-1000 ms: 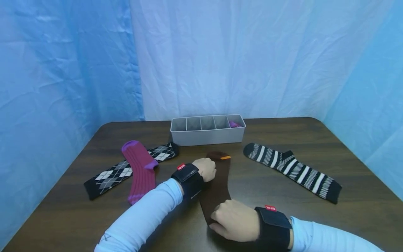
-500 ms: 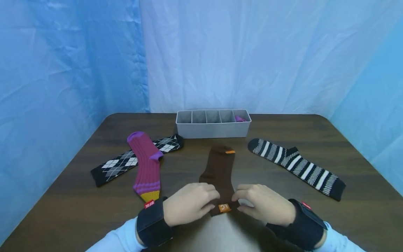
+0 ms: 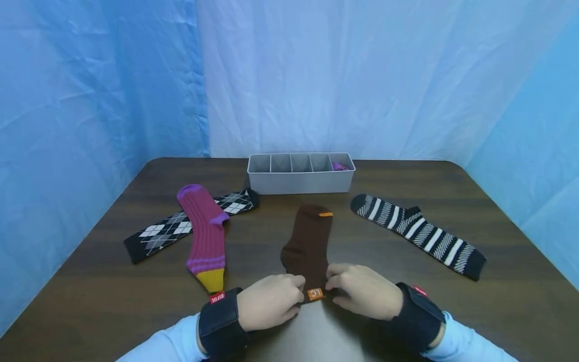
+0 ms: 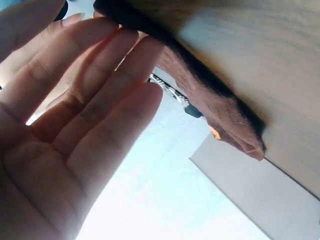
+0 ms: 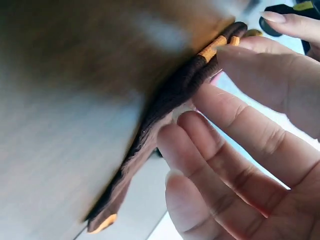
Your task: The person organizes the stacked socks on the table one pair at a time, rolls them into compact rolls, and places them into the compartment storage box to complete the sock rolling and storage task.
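Note:
A brown sock point(image 3: 309, 241) lies flat on the table, its toe away from me and its cuff close. An orange tag point(image 3: 315, 294) marked LC sits at the cuff, and a small orange patch point(image 3: 325, 214) at the toe. At the cuff's left side is my left hand point(image 3: 269, 301); in the left wrist view its fingers point(image 4: 112, 107) are nearly straight, their tips against the sock. Opposite, my right hand point(image 3: 364, 291) touches the cuff's right side. The right wrist view has its thumb point(image 5: 265, 70) by the orange tag, the other fingers loosely bent.
A grey five-slot box point(image 3: 298, 183) stands at the back, something purple point(image 3: 339, 166) in its rightmost slot. Left, a magenta sock point(image 3: 208, 234) with a yellow cuff lies across an argyle sock point(image 3: 156, 236). A black-and-white striped sock point(image 3: 420, 234) lies right.
My left hand has come back from the upper part of the brown sock to its cuff. The right hand has shifted slightly right, off the cuff's top, and the orange tag now shows.

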Demonstrator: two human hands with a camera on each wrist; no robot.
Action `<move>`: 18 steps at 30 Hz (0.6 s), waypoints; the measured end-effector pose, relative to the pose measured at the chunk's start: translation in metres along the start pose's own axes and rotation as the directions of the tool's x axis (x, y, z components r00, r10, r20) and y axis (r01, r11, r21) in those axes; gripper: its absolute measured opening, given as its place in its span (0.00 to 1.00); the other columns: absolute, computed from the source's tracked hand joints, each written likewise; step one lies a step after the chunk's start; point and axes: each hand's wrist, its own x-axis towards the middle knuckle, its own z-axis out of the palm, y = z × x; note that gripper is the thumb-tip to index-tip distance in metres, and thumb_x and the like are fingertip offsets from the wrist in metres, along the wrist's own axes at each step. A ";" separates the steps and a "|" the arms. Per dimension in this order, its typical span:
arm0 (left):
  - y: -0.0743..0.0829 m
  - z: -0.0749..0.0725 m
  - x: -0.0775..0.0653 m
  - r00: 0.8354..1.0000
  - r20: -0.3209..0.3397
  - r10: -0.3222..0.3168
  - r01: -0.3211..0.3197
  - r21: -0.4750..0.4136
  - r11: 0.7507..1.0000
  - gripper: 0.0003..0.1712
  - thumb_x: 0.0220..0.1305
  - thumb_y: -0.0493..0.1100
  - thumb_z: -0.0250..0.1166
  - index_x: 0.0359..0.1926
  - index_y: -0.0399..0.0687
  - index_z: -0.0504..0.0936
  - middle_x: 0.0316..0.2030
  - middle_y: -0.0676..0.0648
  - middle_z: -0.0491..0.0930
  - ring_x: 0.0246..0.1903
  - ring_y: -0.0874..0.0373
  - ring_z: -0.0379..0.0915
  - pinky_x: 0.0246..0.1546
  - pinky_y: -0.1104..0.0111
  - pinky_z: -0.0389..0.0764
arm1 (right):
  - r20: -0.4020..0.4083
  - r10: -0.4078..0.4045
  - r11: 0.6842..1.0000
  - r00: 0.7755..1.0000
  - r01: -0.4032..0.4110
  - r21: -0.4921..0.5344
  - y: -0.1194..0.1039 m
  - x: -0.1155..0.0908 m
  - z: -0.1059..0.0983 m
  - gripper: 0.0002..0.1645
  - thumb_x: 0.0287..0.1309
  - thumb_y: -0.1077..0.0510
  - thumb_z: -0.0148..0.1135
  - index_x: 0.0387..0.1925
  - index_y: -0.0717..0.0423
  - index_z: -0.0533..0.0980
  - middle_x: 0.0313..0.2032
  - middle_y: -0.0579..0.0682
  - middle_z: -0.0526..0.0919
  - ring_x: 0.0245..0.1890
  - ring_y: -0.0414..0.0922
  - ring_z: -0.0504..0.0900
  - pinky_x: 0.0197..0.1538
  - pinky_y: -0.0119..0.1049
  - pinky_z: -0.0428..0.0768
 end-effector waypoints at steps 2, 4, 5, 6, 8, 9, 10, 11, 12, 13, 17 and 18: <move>0.002 0.000 -0.001 1.000 0.005 0.011 -0.011 0.010 1.000 0.02 0.49 0.42 0.62 0.23 0.53 0.80 0.21 0.58 0.66 0.20 0.70 0.61 0.20 0.79 0.63 | 0.016 -0.022 1.000 1.000 0.022 -0.004 -0.002 0.001 0.001 0.06 0.40 0.58 0.64 0.26 0.52 0.78 0.27 0.40 0.71 0.26 0.31 0.69 0.30 0.24 0.70; 0.004 0.000 -0.002 1.000 0.010 0.017 -0.017 0.009 1.000 0.01 0.48 0.42 0.62 0.24 0.52 0.79 0.21 0.58 0.65 0.20 0.70 0.60 0.20 0.79 0.62 | 0.040 -0.042 0.999 0.998 0.042 0.003 -0.005 0.002 0.001 0.06 0.40 0.58 0.64 0.26 0.51 0.77 0.27 0.39 0.72 0.25 0.30 0.68 0.29 0.23 0.70; 0.005 0.001 -0.002 1.000 0.009 0.016 -0.016 0.005 1.000 0.01 0.48 0.43 0.63 0.25 0.52 0.78 0.21 0.58 0.65 0.21 0.70 0.60 0.20 0.79 0.62 | 0.055 -0.049 0.999 0.997 0.049 0.007 -0.006 0.002 0.002 0.07 0.40 0.57 0.64 0.26 0.50 0.76 0.26 0.39 0.73 0.25 0.30 0.68 0.29 0.23 0.69; 0.006 0.001 -0.002 1.000 0.006 0.012 -0.012 -0.001 1.000 0.03 0.48 0.43 0.63 0.27 0.52 0.78 0.22 0.58 0.66 0.21 0.69 0.60 0.21 0.79 0.62 | 0.065 -0.055 0.998 0.996 0.055 0.008 -0.007 0.002 0.002 0.07 0.40 0.57 0.64 0.26 0.50 0.76 0.26 0.39 0.73 0.24 0.30 0.68 0.29 0.23 0.69; 0.007 0.002 -0.002 1.000 0.000 0.000 0.000 -0.013 1.000 0.06 0.47 0.43 0.64 0.30 0.52 0.77 0.23 0.58 0.67 0.23 0.69 0.61 0.22 0.79 0.63 | 0.074 -0.064 0.998 0.995 0.064 0.004 -0.009 0.002 0.002 0.08 0.39 0.57 0.65 0.27 0.49 0.75 0.26 0.38 0.74 0.24 0.29 0.68 0.29 0.23 0.69; 0.008 0.003 -0.002 1.000 -0.009 -0.003 0.003 -0.013 1.000 0.07 0.48 0.43 0.63 0.31 0.51 0.76 0.23 0.57 0.68 0.23 0.69 0.62 0.22 0.79 0.64 | 0.077 -0.064 0.998 0.995 0.064 0.005 -0.009 0.002 0.002 0.09 0.39 0.58 0.64 0.27 0.48 0.75 0.25 0.38 0.74 0.23 0.29 0.67 0.28 0.23 0.68; 0.008 0.003 -0.002 1.000 -0.016 -0.005 0.005 -0.022 1.000 0.07 0.48 0.43 0.63 0.31 0.51 0.75 0.24 0.57 0.69 0.23 0.69 0.63 0.23 0.79 0.64 | 0.080 -0.063 0.998 0.995 0.063 0.011 -0.009 0.002 0.003 0.09 0.40 0.58 0.64 0.28 0.48 0.74 0.25 0.38 0.74 0.23 0.29 0.67 0.28 0.23 0.68; 0.008 0.003 -0.002 1.000 -0.017 -0.009 0.008 -0.041 0.999 0.07 0.48 0.42 0.62 0.31 0.51 0.75 0.24 0.57 0.70 0.24 0.69 0.64 0.23 0.79 0.64 | 0.082 -0.062 0.998 0.995 0.060 0.021 -0.010 0.002 0.003 0.09 0.40 0.59 0.64 0.28 0.48 0.74 0.25 0.38 0.75 0.22 0.29 0.67 0.28 0.23 0.68; 0.008 0.003 -0.002 1.000 -0.019 -0.009 0.008 -0.060 0.998 0.07 0.49 0.41 0.62 0.31 0.51 0.74 0.23 0.57 0.70 0.23 0.69 0.64 0.22 0.79 0.64 | 0.083 -0.060 0.998 0.995 0.057 0.035 -0.010 0.002 0.003 0.09 0.41 0.59 0.63 0.29 0.48 0.74 0.25 0.38 0.75 0.22 0.28 0.67 0.28 0.22 0.68; 0.008 0.003 -0.001 1.000 -0.017 -0.009 0.008 -0.090 0.996 0.07 0.49 0.40 0.61 0.31 0.50 0.73 0.22 0.57 0.70 0.22 0.70 0.64 0.22 0.79 0.64 | 0.083 -0.059 0.997 0.995 0.054 0.053 -0.009 0.001 0.003 0.09 0.41 0.60 0.62 0.29 0.48 0.74 0.24 0.38 0.75 0.21 0.28 0.67 0.27 0.22 0.68; 0.006 0.000 -0.002 1.000 -0.003 -0.023 0.022 -0.257 0.966 0.08 0.50 0.35 0.59 0.29 0.50 0.68 0.18 0.59 0.65 0.18 0.72 0.60 0.18 0.81 0.61 | 0.067 -0.068 0.989 0.995 0.058 0.134 -0.008 0.000 0.004 0.09 0.44 0.62 0.59 0.29 0.47 0.73 0.22 0.36 0.74 0.19 0.27 0.66 0.25 0.20 0.67; 0.005 -0.001 -0.003 1.000 0.002 -0.025 0.025 -0.295 0.955 0.09 0.50 0.34 0.58 0.29 0.49 0.67 0.17 0.59 0.64 0.17 0.72 0.59 0.17 0.81 0.60 | 0.062 -0.072 0.986 0.995 0.061 0.157 -0.008 -0.001 0.005 0.09 0.44 0.63 0.59 0.29 0.47 0.73 0.21 0.36 0.73 0.18 0.27 0.66 0.24 0.20 0.66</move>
